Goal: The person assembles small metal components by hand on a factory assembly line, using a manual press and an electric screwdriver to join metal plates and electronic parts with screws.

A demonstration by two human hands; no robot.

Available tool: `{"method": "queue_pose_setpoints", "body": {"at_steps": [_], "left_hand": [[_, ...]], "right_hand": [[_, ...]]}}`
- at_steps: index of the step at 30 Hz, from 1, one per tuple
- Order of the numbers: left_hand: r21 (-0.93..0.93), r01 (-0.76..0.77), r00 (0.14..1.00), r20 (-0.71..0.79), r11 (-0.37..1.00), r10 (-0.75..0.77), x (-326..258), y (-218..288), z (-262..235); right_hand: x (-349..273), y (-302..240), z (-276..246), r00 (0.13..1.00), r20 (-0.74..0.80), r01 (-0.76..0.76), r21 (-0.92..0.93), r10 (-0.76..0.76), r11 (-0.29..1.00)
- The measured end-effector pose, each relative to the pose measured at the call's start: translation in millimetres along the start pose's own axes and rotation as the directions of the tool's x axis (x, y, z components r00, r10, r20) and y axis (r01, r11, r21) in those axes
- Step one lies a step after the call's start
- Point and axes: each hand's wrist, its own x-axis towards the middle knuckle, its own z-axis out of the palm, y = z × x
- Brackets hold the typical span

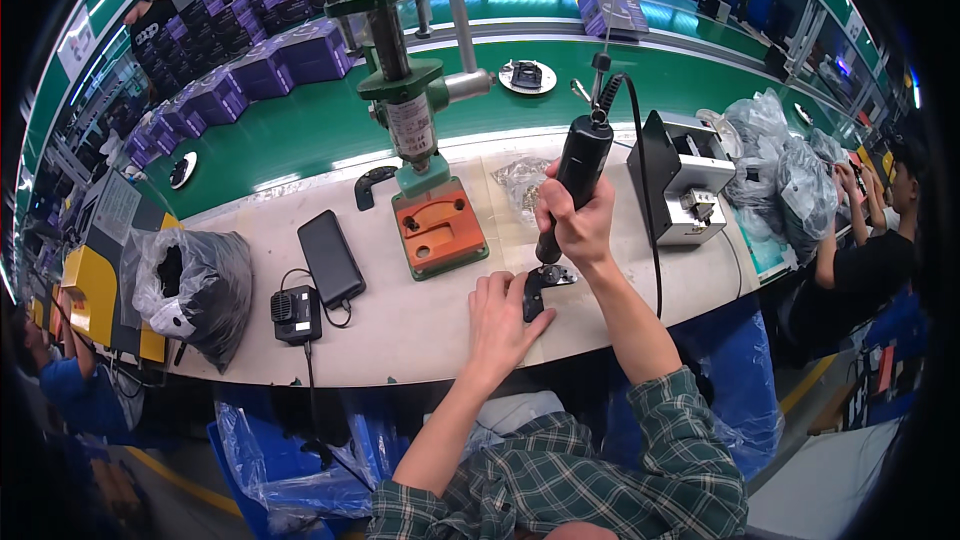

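A printed white label (pixel 409 127) fronts the green press (pixel 400 86). The right grip (pixel 578 220) encircles a black screwdriver (pixel 585 153); the left grip (pixel 503 322) holds a curved black part (pixel 533 302), silvery-ended.

Both forearms are reaching forward from the lower edge of the view. The left forearm (pixel 440 445) is slanting up and to the right; the left wrist (pixel 480 372) is lying low. The left hand (pixel 500 320) is resting palm down, its fingers (pixel 497 286) bending and pointing away from the body, its thumb (pixel 541 324) standing apart toward the right. The right forearm (pixel 637 328) is slanting up and to the left, and the right wrist (pixel 601 266) is sitting above the left-hand level. The right hand (pixel 581 219) is wrapping its curled fingers in a closed grip.
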Motion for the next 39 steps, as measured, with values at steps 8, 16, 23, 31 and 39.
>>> {"method": "queue_pose_setpoints", "body": {"at_steps": [8, 16, 23, 31, 39], "left_hand": [[0.001, -0.001, 1.000, -0.002, 1.000, 0.001, -3.9, -0.8, -0.3], [-0.010, -0.012, 1.000, 0.006, 1.000, 0.012, -2.0, -0.3, -1.6], [-0.010, -0.012, 1.000, 0.009, 1.000, 0.012, 3.1, -2.6, 1.1], [0.014, -0.015, 1.000, 0.013, 1.000, 0.015, -3.0, 3.5, -3.4], [-0.022, -0.017, 0.999, -0.044, 1.000, 0.016, -11.9, 0.1, -3.0]], "right_hand": [[-16.2, 0.2, -3.4, 0.994, 0.110, 0.016, -0.071, -0.008, 0.997], [-24.7, 10.8, -14.0, 0.949, 0.304, 0.136, -0.150, -0.085, 0.979], [-18.8, 22.5, -21.4, 0.950, 0.305, 0.103, -0.090, -0.071, 0.991], [-23.4, 28.4, -27.0, 0.925, 0.365, 0.067, 0.122, -0.107, 0.990], [-20.7, -66.3, -57.5, 0.974, -0.080, 0.214, 0.022, -0.212, 0.977]]}}
